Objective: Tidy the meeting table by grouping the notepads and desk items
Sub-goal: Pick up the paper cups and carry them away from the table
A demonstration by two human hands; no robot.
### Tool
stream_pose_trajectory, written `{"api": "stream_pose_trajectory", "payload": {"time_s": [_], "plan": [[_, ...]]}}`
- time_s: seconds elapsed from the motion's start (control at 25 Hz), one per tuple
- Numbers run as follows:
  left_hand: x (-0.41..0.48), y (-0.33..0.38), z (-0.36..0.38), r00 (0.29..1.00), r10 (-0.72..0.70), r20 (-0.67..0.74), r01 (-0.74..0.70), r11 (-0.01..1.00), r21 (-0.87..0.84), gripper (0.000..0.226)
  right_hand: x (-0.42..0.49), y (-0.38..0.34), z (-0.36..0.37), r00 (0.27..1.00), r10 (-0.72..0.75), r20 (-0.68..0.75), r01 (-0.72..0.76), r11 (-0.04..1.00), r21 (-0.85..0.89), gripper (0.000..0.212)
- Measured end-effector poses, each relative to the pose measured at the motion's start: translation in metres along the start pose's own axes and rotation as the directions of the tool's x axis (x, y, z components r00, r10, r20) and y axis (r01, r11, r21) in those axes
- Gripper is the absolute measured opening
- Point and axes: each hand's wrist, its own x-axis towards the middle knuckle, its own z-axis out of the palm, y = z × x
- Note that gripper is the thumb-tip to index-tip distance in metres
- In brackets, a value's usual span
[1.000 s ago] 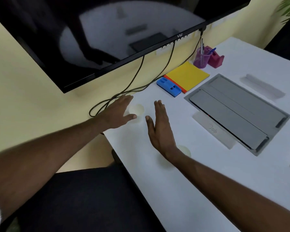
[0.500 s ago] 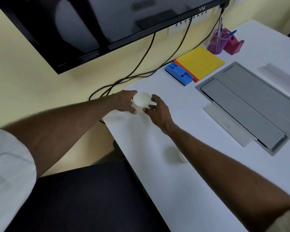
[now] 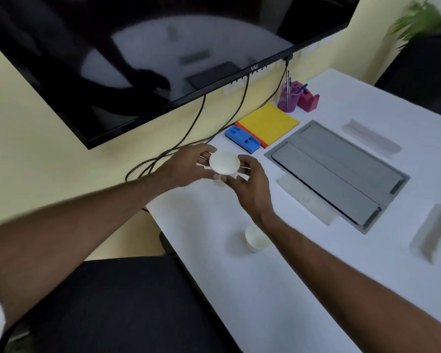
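A small white paper cup (image 3: 224, 162) is held just above the white table (image 3: 303, 276) near its far-left corner. My left hand (image 3: 186, 166) grips its left side and my right hand (image 3: 250, 186) grips its right side. A second white cup (image 3: 256, 238) stands on the table under my right forearm. Further back lie a yellow notepad (image 3: 269, 122) on an orange one, a blue stapler-like block (image 3: 242, 138), a purple pen cup (image 3: 288, 96) and a pink tape dispenser (image 3: 308, 100).
A grey cable hatch (image 3: 339, 171) is set into the table on the right, with clear name stands (image 3: 371, 138) around it. A black screen (image 3: 163, 54) hangs on the wall with cables (image 3: 189, 138) dangling. A dark chair (image 3: 112, 301) sits at the table's left edge.
Both hands came together on the white cup by the far-left corner and lifted it off the table. The camera view shifted slightly.
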Motion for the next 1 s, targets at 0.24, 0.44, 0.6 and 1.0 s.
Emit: {"api": "stream_pose_trajectory", "payload": {"time_s": [0.24,0.44,0.6,1.0], "plan": [[-0.046,0.124,0.027,0.993,0.114,-0.028,-0.117,0.976,-0.182,0.068,-0.068,-0.066,-0.134,0.998,-0.027,-0.058,0.036,0.987,0.156,0.058],[-0.112,0.233,0.068,0.986,0.168,-0.013,-0.164,0.939,-0.303,0.065,-0.158,-0.097,-0.237,0.994,-0.057,-0.097,0.074,0.980,0.187,0.054],[-0.183,0.318,0.123,0.978,0.208,-0.016,-0.201,0.921,-0.334,0.061,-0.248,-0.105,-0.324,0.990,-0.072,-0.125,0.097,0.974,0.203,0.052],[-0.338,0.483,0.304,0.953,0.299,-0.040,-0.280,0.829,-0.484,0.061,-0.473,-0.077,-0.494,0.920,-0.042,-0.390,0.118,0.978,0.172,0.054]]}}
